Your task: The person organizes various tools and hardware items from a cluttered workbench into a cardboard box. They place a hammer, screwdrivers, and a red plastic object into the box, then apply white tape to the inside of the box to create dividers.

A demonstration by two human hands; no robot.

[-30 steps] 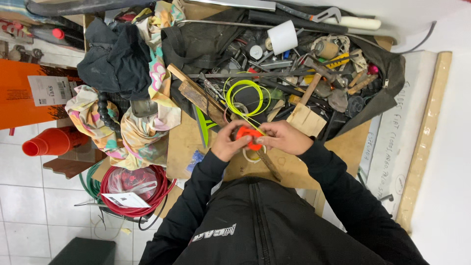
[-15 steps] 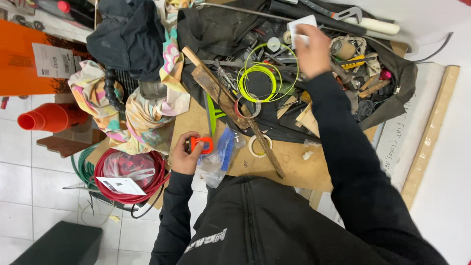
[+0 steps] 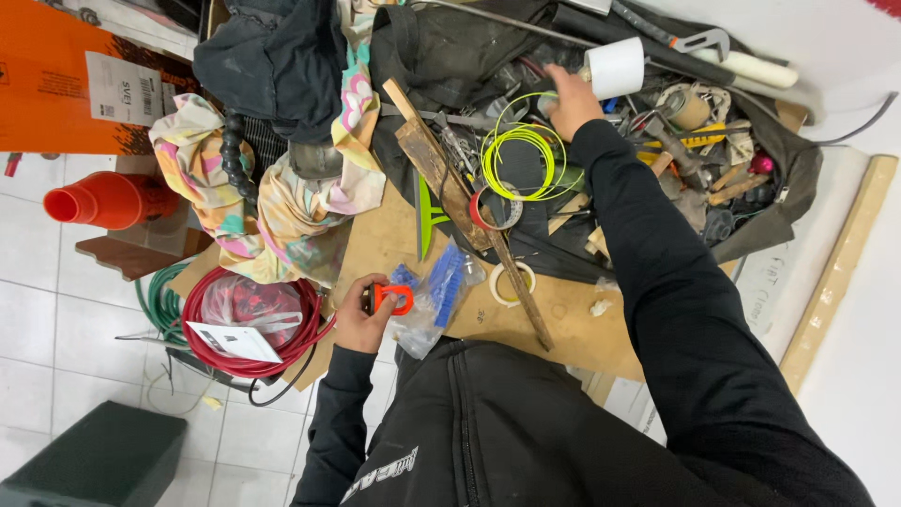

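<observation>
I had the left hand [image 3: 355,324] down at the near edge of the workbench [image 3: 563,314], its fingers curled tight around a small orange tool [image 3: 391,299], which sat just beside a clear bag of blue pieces [image 3: 439,293]. The right hand [image 3: 568,101] was stretched far across the clutter, resting at the rim of the coil of yellow-green line [image 3: 518,160] and just below a white roll [image 3: 615,68]; I could not tell whether its fingers were closed on anything, since they were buried among the loose parts. To my eye the chief hazard was that long reach: the sleeve passed close over the wooden strip [image 3: 465,207] and the red-rimmed tape roll [image 3: 493,208], and dragging back could have snagged the line or swept small bits off. The bag lay near the bench edge, so a nudge from the left wrist might have tipped it to the tiled floor [image 3: 56,310]. Open room was scarce; the only bare board lay in front of the body around the pale tape ring [image 3: 512,282], while the red cable coil [image 3: 249,314] crowded the left side.
</observation>
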